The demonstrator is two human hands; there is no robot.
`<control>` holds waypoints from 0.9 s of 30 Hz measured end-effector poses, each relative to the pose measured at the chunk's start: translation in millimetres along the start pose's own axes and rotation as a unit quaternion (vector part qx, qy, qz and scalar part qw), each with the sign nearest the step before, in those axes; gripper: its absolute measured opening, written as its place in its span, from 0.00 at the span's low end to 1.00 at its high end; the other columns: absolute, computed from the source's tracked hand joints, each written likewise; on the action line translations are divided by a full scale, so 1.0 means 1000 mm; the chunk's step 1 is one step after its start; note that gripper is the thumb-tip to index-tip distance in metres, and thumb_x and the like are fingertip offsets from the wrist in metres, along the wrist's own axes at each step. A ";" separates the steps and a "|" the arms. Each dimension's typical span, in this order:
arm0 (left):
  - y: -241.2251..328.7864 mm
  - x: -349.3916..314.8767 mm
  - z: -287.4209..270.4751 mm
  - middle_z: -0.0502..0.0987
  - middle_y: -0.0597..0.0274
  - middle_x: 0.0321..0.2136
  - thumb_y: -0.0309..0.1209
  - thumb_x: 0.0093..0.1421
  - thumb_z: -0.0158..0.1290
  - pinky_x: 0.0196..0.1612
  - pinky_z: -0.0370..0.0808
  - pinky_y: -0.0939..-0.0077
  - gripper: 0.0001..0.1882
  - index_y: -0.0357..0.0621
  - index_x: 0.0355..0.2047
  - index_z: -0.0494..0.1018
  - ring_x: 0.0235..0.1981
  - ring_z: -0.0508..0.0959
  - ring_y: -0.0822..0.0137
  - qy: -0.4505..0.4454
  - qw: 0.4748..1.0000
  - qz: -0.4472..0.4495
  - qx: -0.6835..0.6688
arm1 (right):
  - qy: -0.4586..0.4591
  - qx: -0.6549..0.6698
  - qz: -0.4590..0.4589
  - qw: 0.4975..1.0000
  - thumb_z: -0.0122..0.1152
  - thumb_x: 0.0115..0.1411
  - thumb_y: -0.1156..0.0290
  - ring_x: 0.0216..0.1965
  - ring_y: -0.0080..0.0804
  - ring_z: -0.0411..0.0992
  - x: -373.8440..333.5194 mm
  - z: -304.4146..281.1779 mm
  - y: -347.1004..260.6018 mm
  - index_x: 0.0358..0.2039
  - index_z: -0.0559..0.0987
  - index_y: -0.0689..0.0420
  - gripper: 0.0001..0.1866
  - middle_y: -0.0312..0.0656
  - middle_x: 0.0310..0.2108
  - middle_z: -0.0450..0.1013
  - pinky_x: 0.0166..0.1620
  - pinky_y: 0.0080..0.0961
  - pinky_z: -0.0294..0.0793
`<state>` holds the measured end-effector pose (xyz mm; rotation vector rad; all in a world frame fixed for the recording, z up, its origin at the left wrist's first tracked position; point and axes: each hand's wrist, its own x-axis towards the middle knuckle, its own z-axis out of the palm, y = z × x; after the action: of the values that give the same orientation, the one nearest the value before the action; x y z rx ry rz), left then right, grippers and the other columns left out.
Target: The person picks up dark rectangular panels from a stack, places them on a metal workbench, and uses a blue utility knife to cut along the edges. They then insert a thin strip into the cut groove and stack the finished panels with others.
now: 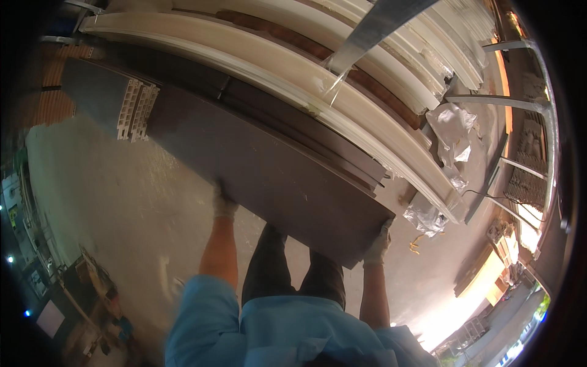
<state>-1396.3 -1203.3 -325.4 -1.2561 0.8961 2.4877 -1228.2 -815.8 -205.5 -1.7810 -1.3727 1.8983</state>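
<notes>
A long, wide dark brown panel [263, 165] lies across in front of me, tilted from far left to near right. My left hand [224, 203], in a pale glove, grips its near long edge, with the fingers partly hidden under the panel. At the panel's right end my right hand [378, 244], also gloved, is closed on the corner. Beyond the panel's far edge more dark panels [293, 137] lie alongside it. Next to its left end, hollow-celled board ends [137, 110] show in pale cream.
Long cream-white boards [257, 67] are stacked behind the dark panels, under a grey metal bar [379, 27]. Crumpled silver plastic wrap [450, 131] lies to the right. Metal rack posts [553, 140] stand at the far right, with cardboard [486, 269] below. Grey floor [122, 183] spreads at left.
</notes>
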 end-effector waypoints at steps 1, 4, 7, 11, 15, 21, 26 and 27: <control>-0.003 0.002 -0.007 0.57 0.51 0.68 0.50 0.56 0.63 0.67 0.60 0.49 0.47 0.38 0.67 0.55 0.66 0.60 0.52 0.003 1.000 0.002 0.002 | 0.007 0.003 -0.015 1.000 0.52 0.65 0.39 0.42 0.33 0.75 -0.007 0.002 -0.003 0.50 0.76 0.64 0.35 0.43 0.44 0.75 0.47 0.34 0.77; -0.009 -0.003 -0.022 0.64 0.53 0.64 0.48 0.54 0.66 0.66 0.63 0.49 0.44 0.39 0.64 0.60 0.64 0.63 0.54 0.022 0.999 -0.017 -0.021 | -0.008 0.029 -0.020 0.999 0.49 0.65 0.38 0.48 0.36 0.73 -0.026 -0.004 -0.012 0.56 0.72 0.64 0.38 0.45 0.50 0.73 0.51 0.35 0.76; -0.019 -0.032 -0.028 0.69 0.56 0.59 0.43 0.54 0.66 0.63 0.68 0.53 0.39 0.39 0.60 0.65 0.62 0.67 0.56 -0.041 0.998 -0.046 -0.029 | -0.009 0.031 -0.012 0.999 0.47 0.65 0.36 0.52 0.40 0.71 -0.052 -0.032 -0.028 0.60 0.68 0.65 0.42 0.48 0.54 0.71 0.54 0.37 0.75; -0.045 -0.109 -0.020 0.74 0.60 0.55 0.34 0.55 0.67 0.60 0.73 0.58 0.31 0.42 0.57 0.69 0.56 0.73 0.59 -0.087 0.991 -0.097 -0.036 | 0.091 -0.087 0.003 0.992 0.45 0.64 0.33 0.53 0.43 0.71 -0.086 -0.097 -0.054 0.62 0.66 0.66 0.46 0.50 0.55 0.70 0.54 0.39 0.74; -0.052 -0.180 0.010 0.75 0.62 0.53 0.26 0.55 0.65 0.57 0.76 0.59 0.27 0.44 0.55 0.70 0.54 0.75 0.60 -0.152 0.973 -0.175 0.012 | 0.125 -0.030 -0.032 0.991 0.44 0.64 0.32 0.50 0.40 0.72 -0.085 -0.195 -0.031 0.58 0.71 0.62 0.43 0.46 0.50 0.73 0.52 0.38 0.75; -0.059 -0.278 0.092 0.75 0.60 0.52 0.19 0.52 0.63 0.57 0.77 0.57 0.28 0.42 0.55 0.70 0.54 0.76 0.59 -0.364 0.922 -0.070 0.115 | 0.160 0.060 -0.040 0.984 0.58 0.62 0.42 0.54 0.34 0.70 -0.058 -0.335 0.056 0.65 0.62 0.61 0.42 0.46 0.56 0.69 0.52 0.34 0.73; -0.089 -0.382 0.200 0.78 0.54 0.48 0.19 0.47 0.64 0.51 0.79 0.63 0.38 0.39 0.59 0.64 0.50 0.79 0.54 -0.531 0.834 -0.019 0.146 | -0.030 -0.059 -0.346 0.936 0.54 0.62 0.36 0.73 0.47 0.41 -0.112 -0.385 -0.119 0.74 0.38 0.48 0.53 0.49 0.73 0.42 0.71 0.49 0.40; -0.098 -0.409 0.219 0.78 0.53 0.48 0.19 0.45 0.64 0.50 0.79 0.65 0.37 0.37 0.58 0.66 0.49 0.79 0.55 -0.576 0.803 -0.051 0.143 | -0.117 -0.042 -0.427 0.896 0.50 0.63 0.36 0.73 0.45 0.44 -0.126 -0.387 -0.158 0.73 0.39 0.52 0.52 0.49 0.73 0.44 0.70 0.44 0.44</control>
<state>-1245.4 -960.8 53.3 0.3702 0.7247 2.2524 -929.6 -631.5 53.5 -0.7232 -1.9034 1.5619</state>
